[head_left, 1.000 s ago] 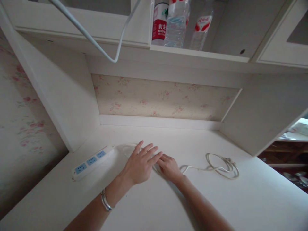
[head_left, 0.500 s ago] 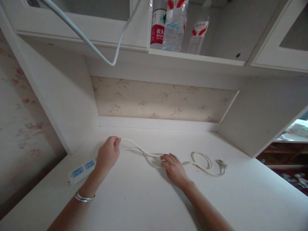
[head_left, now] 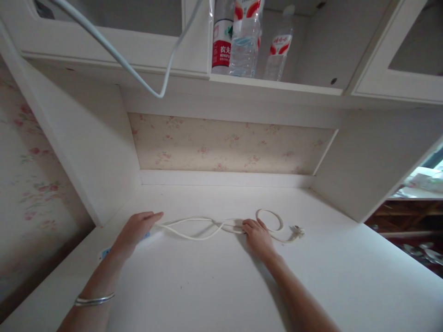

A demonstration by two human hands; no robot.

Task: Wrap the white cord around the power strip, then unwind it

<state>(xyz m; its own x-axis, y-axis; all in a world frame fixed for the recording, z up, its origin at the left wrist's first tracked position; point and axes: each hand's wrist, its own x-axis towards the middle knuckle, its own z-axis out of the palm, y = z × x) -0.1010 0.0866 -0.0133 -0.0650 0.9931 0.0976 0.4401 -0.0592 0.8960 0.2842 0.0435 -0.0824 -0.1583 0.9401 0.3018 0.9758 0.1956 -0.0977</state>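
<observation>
Cord (head_left: 197, 239) pinched in right hand (head_left: 258, 237); cannot tell for left hand (head_left: 136, 229). Best to go gently, without knots.

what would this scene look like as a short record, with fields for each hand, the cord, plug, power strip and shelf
left hand: the left hand lies over the power strip; its grip is unclear
left wrist: silver bracelet
right hand: the right hand has its fingertips at the power cord
power cord: off-white, crossing itself between the hands, with a round loop beyond the right hand
plug: the plug is right of the right hand, on the white desktop
power strip: blue sockets, partly hidden
shelf: upright plastic bottles
</observation>
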